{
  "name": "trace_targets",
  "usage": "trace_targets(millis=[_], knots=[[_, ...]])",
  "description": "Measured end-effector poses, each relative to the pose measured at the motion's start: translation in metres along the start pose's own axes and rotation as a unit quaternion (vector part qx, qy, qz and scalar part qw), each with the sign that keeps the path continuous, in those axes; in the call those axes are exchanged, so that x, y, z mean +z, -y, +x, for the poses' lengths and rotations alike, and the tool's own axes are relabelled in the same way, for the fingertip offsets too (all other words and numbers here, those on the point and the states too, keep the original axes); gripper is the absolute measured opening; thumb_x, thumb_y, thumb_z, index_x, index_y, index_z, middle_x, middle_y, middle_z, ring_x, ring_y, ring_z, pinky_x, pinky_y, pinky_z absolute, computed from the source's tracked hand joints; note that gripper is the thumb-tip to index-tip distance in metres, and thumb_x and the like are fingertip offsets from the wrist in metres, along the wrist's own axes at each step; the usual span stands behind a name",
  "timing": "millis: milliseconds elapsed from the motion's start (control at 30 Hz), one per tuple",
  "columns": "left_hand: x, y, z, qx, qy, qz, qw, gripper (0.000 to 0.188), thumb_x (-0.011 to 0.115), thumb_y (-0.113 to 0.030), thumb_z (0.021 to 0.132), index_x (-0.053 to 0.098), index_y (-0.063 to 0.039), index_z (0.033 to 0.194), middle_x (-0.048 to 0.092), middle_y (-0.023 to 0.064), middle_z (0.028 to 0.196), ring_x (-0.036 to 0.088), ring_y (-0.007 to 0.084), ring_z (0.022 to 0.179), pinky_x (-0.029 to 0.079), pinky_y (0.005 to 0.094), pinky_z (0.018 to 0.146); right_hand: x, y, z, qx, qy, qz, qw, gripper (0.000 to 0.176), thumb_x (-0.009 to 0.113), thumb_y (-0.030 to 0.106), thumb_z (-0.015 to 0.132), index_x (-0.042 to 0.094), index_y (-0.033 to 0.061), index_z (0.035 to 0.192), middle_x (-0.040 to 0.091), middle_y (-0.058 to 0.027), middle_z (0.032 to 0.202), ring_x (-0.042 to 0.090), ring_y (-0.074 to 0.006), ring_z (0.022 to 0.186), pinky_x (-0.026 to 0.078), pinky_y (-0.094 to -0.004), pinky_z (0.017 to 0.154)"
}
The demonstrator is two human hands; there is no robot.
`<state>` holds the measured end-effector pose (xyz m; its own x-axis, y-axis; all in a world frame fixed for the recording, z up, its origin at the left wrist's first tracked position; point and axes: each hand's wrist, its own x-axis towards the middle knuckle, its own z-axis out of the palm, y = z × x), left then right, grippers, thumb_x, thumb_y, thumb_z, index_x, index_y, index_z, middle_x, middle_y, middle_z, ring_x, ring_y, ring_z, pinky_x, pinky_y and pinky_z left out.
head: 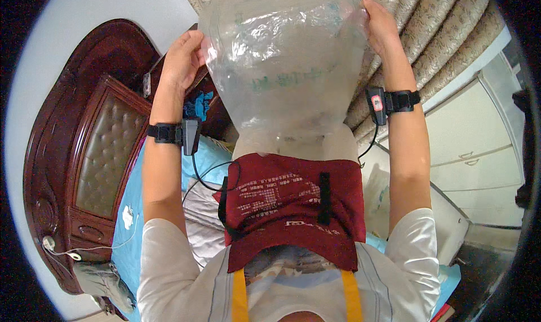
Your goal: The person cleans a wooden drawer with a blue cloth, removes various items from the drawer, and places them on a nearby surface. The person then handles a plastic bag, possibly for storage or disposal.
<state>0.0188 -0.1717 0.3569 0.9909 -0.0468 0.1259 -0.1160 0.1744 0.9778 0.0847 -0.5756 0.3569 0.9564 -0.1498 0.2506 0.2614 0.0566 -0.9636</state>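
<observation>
A large clear plastic bag (287, 64) with faint green print hangs spread out in front of me. My left hand (184, 57) pinches its left edge between thumb and fingers. On the other side my right hand (380, 24) grips the right edge, somewhat higher up. The bag's top runs out of the picture, and its lower end reaches down before my legs, above the dark red apron (296, 195) I wear. Each wrist bears a black strapped device, the left one (191, 136) and the right one (376, 106), with a cable.
A bed with a dark carved wooden headboard (107, 148) and blue sheet (131, 208) stands at left. A white cable (97, 250) crosses its edge. Patterned curtains (439, 38) hang at upper right, above a white cabinet (473, 153). Blue cloth (203, 104) lies behind my left forearm.
</observation>
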Motion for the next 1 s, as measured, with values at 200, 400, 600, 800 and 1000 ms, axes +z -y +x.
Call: trace_targets(millis=[200, 400, 600, 800, 1000], knots=[[0.008, -0.008, -0.012, 0.001, -0.027, 0.220, 0.975, 0.065, 0.069, -0.009, 0.084, 0.029, 0.003, 0.134, 0.064, 0.0129, 0.094, 0.063, 0.0176, 0.078, 0.054, 0.0299, 0.069, -0.002, -0.007, -0.007, 0.077, 0.053, 0.021, 0.995, 0.036, 0.053, 0.030, 0.096, 0.052, 0.0017, 0.119, 0.066, -0.0092, 0.097, 0.064, -0.0167, 0.078, 0.051, -0.0305, 0.070], [-0.014, -0.014, -0.008, 0.074, -0.108, 0.113, 0.985, 0.043, 0.063, -0.004, 0.087, 0.044, -0.002, 0.126, 0.064, 0.0088, 0.092, 0.060, 0.0142, 0.074, 0.050, 0.0266, 0.064, -0.003, -0.008, -0.039, 0.079, 0.145, -0.101, 0.981, 0.051, 0.066, 0.014, 0.086, 0.045, -0.0027, 0.130, 0.067, -0.0103, 0.087, 0.061, -0.0125, 0.073, 0.047, -0.0217, 0.063], [-0.016, -0.016, -0.001, 0.084, -0.102, 0.039, 0.990, 0.036, 0.064, -0.008, 0.087, 0.057, -0.003, 0.122, 0.063, 0.0040, 0.092, 0.059, 0.0125, 0.080, 0.048, 0.0238, 0.073, 0.005, -0.017, -0.052, 0.031, 0.216, -0.113, 0.969, 0.059, 0.066, 0.010, 0.087, 0.042, 0.0124, 0.140, 0.066, -0.0010, 0.089, 0.061, -0.0097, 0.080, 0.048, -0.0234, 0.073], [-0.020, -0.025, -0.017, 0.078, 0.048, 0.324, 0.941, 0.050, 0.069, 0.000, 0.080, 0.053, 0.000, 0.127, 0.063, 0.0027, 0.093, 0.058, 0.0107, 0.082, 0.048, 0.0232, 0.079, -0.003, -0.015, -0.044, -0.044, 0.114, -0.025, 0.992, 0.055, 0.066, 0.010, 0.086, 0.046, 0.0166, 0.137, 0.064, 0.0042, 0.081, 0.057, -0.0049, 0.073, 0.043, -0.0205, 0.065], [-0.030, -0.014, -0.013, 0.125, 0.019, 0.308, 0.943, 0.034, 0.067, 0.002, 0.081, 0.063, -0.001, 0.115, 0.057, -0.0037, 0.082, 0.054, 0.0062, 0.077, 0.047, 0.0212, 0.076, -0.015, -0.013, -0.040, -0.080, 0.133, -0.054, 0.986, 0.047, 0.066, 0.008, 0.086, 0.054, 0.0131, 0.131, 0.062, 0.0059, 0.084, 0.054, -0.0035, 0.074, 0.043, -0.0181, 0.069]])
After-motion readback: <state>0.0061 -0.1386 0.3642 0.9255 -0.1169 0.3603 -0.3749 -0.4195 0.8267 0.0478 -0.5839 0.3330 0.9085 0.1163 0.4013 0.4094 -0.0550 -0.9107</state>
